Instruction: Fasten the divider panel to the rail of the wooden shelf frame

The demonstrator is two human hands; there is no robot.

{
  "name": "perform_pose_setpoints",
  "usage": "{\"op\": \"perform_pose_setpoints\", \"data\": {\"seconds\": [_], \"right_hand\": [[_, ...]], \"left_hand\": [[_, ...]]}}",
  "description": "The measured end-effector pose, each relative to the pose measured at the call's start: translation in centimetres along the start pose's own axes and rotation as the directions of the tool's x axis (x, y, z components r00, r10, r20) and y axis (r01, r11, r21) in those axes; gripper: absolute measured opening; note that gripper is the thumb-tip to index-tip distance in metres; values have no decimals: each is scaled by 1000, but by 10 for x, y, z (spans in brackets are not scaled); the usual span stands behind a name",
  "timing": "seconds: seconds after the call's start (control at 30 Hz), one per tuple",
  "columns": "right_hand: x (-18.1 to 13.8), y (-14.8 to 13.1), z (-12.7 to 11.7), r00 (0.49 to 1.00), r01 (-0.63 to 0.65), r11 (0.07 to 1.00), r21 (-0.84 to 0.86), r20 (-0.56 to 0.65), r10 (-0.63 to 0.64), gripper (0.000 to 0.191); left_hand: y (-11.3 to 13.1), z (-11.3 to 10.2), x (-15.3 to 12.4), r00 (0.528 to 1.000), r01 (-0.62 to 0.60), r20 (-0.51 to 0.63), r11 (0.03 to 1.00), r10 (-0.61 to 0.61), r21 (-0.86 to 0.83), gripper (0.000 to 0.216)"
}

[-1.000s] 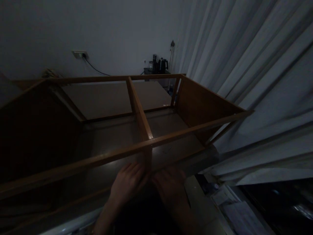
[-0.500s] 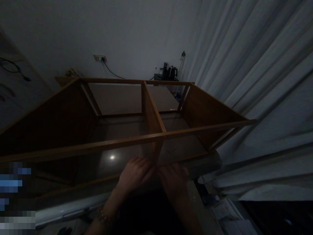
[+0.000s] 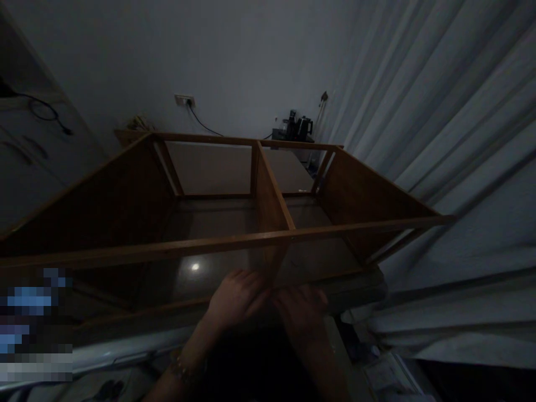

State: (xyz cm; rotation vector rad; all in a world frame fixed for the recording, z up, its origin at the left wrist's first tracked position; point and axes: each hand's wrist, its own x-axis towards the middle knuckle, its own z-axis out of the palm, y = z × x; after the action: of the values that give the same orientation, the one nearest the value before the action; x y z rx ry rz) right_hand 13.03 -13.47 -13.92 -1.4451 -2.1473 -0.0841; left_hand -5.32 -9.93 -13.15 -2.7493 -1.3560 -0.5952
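Bracing, apparently, the foot of the centre divider (image 3: pixel 270 195) in a wooden cabinet frame (image 3: pixel 368 195) laid open side up beside the curtain (image 3: pixel 439 111) — left hand (image 3: pixel 237 296) and right hand (image 3: pixel 301 307) side by side, fingers curled together, any pinch lost in gloom.

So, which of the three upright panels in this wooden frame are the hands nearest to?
The middle divider: the left hand and right hand are at its near end. The left panel and right panel stand farther off.
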Motion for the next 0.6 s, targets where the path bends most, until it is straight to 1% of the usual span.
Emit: {"op": "perform_pose_setpoints", "data": {"seconds": [0.23, 0.33, 0.47, 0.6], "right_hand": [[1, 0, -2, 998, 7, 1000, 22, 68, -8, 24], [0, 1, 1, 997, -8, 1000, 28, 72, 6, 20], [-2, 2, 4, 996, -46, 998, 32, 81, 43, 21], [1, 3, 2, 994, -40, 998, 52, 106, 34, 20]], "left_hand": [[0, 0, 0, 1000, -2, -13, 999, 2, -32, 20], [0, 0, -1, 1000, 1, -16, 1000, -1, -30, 20], [-2, 3, -3, 1000, -12, -19, 1000, 12, -17, 19], [-2, 3, -4, 1000, -14, 5, 1000, 15, -15, 20]]}}
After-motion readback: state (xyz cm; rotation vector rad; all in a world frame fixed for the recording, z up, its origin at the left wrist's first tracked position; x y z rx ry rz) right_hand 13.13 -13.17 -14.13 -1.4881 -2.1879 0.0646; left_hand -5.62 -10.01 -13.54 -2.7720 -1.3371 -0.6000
